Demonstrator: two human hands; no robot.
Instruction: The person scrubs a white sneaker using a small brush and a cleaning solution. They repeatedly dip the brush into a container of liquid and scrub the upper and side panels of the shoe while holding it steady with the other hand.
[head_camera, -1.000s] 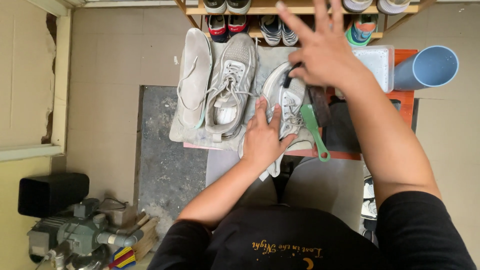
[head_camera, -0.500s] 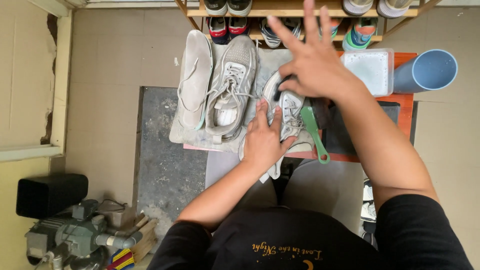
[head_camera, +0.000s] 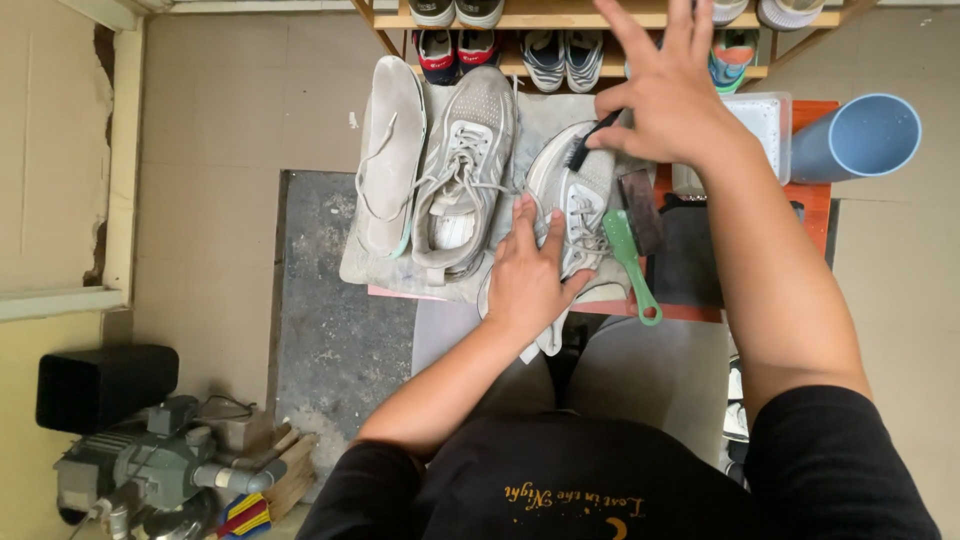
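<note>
We press our left hand (head_camera: 528, 278) flat on the near part of a grey shoe (head_camera: 572, 200), palm down, fingers spread over its laces and side, pinning it rather than gripping it. The shoe lies on a grey cloth (head_camera: 395, 272) spread over the counter (head_camera: 812, 215), toe pointing away from us.

Our right hand (head_camera: 672, 100) hovers over the toe of that shoe. Thumb and forefinger pinch the handle of a small black brush (head_camera: 590, 141), whose bristle end touches the upper near the toe; the other fingers fan out straight and hold nothing.

Just right of the shoe a green brush (head_camera: 630, 258) lies on the counter, its looped handle toward us, and a dark block (head_camera: 640, 205) sits against it on the far side. Left of the shoe on the same cloth lies a second grey shoe (head_camera: 462, 170), laces loose, and beside that a pale insole (head_camera: 390, 150) with a lace draped over it.

At the far right of the counter stand a clear tub (head_camera: 765, 120) and, beyond it, a blue pipe (head_camera: 860, 135) with its open end toward us. A wooden rack (head_camera: 560, 15) with pairs of shoes runs behind the counter. On the floor at lower left sits a grey pump (head_camera: 150, 470).
</note>
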